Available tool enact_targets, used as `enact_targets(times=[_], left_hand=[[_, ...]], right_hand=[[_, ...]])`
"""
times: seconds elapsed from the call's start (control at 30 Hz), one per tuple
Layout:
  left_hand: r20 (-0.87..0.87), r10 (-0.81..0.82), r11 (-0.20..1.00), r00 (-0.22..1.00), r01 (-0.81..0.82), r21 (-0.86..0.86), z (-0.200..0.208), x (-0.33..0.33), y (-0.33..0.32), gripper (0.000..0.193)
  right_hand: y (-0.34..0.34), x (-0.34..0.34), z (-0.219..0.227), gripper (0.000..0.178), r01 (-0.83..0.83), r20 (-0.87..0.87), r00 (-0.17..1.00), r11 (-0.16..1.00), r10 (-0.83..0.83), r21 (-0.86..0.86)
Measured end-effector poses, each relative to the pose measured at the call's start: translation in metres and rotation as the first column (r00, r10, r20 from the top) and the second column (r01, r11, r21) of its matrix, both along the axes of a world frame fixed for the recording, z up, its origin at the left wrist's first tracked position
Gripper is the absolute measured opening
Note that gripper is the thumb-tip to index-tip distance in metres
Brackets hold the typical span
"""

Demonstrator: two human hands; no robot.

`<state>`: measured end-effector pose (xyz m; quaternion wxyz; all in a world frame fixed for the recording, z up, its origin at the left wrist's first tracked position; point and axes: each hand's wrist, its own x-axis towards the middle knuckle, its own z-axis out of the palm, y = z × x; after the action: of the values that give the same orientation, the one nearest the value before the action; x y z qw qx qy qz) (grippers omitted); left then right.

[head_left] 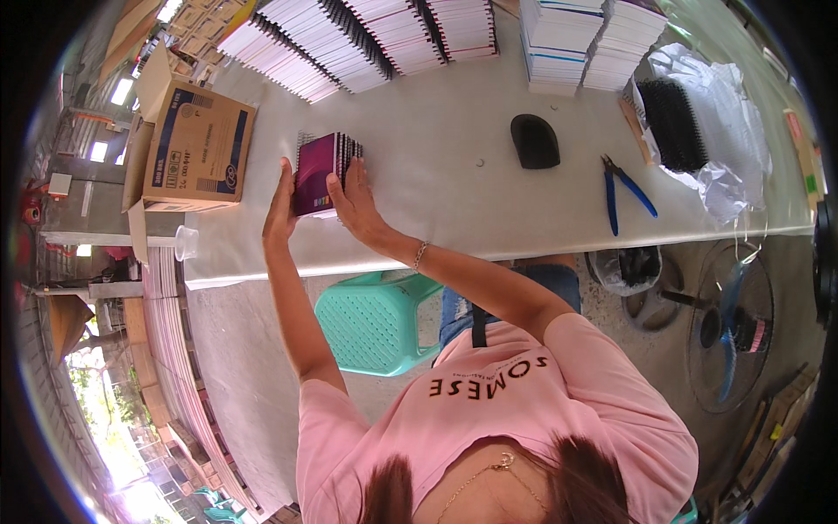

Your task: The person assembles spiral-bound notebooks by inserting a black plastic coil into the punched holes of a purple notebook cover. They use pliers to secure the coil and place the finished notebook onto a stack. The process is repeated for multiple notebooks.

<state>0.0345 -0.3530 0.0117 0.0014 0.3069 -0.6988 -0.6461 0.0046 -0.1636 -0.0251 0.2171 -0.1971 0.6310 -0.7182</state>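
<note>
A small stack of spiral-bound notebooks (316, 177) with a purple top cover stands on the pale-covered table, left of centre. My left hand (280, 206) lies along its left side, fingers straight and pointing away from me. On the right side, my right hand (356, 201) rests against the stack near its black coils, fingers extended. Between them the two palms hold the stack. Part of its right side is hidden behind my right hand. Blue-handled cutting pliers (612, 201) lie partly spread at the right, well apart from my hands.
Left of the stack is an open cardboard box (196, 144), with a clear plastic cup (186, 243) near the edge. Rows of coil-bound books (288, 54) and paper stacks (555, 45) line the back. A black rounded object (534, 142) and black coils (670, 127) sit right; a green stool (371, 323) stands below.
</note>
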Motion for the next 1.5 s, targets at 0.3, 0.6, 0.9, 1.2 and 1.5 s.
enact_targets(times=[0.3,0.6,0.9,1.2,1.5], left_hand=[[0.006,-0.009,1.000,1.000,0.009,-0.019,0.008,-0.002,0.010,0.091],[0.061,-0.060,0.998,0.996,0.059,0.031,0.016,0.002,0.012,0.098],[0.035,-0.073,0.996,0.997,0.071,0.047,0.006,0.009,0.000,0.097],[0.004,0.002,0.999,1.000,-0.002,0.051,0.007,0.010,0.005,0.087],[-0.272,0.155,0.953,0.950,-0.071,0.294,-0.019,0.041,0.017,0.097]], right_hand=[[0.002,0.001,-0.001,0.094,0.025,-0.020,0.999,0.998,-0.026,-0.050],[-0.009,0.003,-0.009,0.089,0.077,-0.069,0.994,0.997,-0.079,-0.024],[-0.008,0.005,-0.008,0.087,0.084,-0.009,0.996,0.994,-0.084,-0.071],[0.010,-0.003,-0.008,0.090,-0.005,0.021,1.000,0.980,0.009,-0.197],[0.052,-0.004,-0.021,0.085,-0.016,0.253,0.956,0.892,0.146,-0.452]])
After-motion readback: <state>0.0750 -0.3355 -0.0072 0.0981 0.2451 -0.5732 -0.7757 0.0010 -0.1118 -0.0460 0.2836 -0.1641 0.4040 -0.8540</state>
